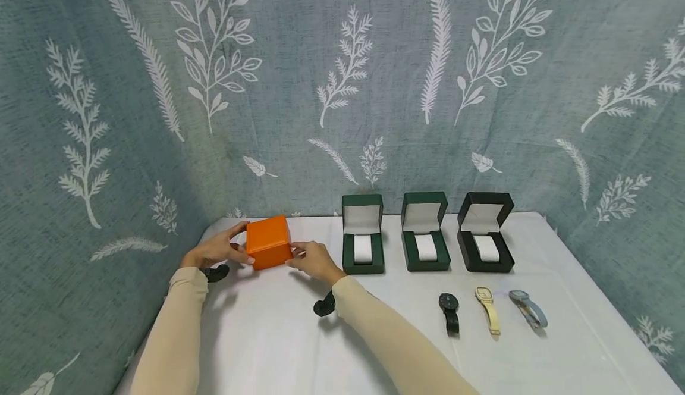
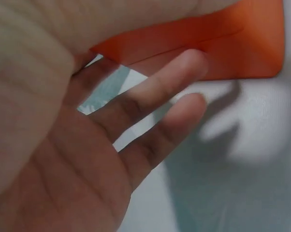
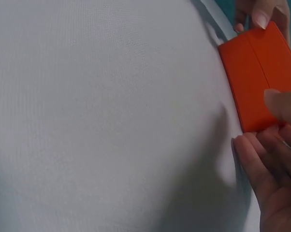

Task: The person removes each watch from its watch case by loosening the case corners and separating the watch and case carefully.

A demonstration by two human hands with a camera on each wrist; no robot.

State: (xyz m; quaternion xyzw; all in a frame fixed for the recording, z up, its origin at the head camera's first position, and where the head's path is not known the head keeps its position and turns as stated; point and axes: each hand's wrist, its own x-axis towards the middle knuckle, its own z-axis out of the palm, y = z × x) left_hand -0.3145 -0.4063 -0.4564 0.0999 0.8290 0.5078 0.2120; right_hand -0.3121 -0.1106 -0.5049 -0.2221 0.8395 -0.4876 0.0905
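Note:
A closed orange box [image 1: 267, 241] is held between both hands near the table's back left corner. My left hand [image 1: 219, 247] grips its left side, the thumb at the lower front corner and a finger at the top edge. In the left wrist view, other fingers [image 2: 169, 123] extend loosely below the box. My right hand [image 1: 314, 261] holds the right side. From the right wrist view, its thumb [image 3: 281, 104] lies on the box's front face while the fingers sit along the side edge.
Two green watch boxes [image 1: 348, 252] [image 1: 412, 258] and a black one [image 1: 471, 258] stand lidded open, white cushions inside. In front lie a black watch [image 1: 449, 309], a gold watch [image 1: 488, 309] and a blue-grey watch [image 1: 528, 307]. A patterned curtain [image 1: 299, 145] hangs behind the white table [image 1: 257, 335].

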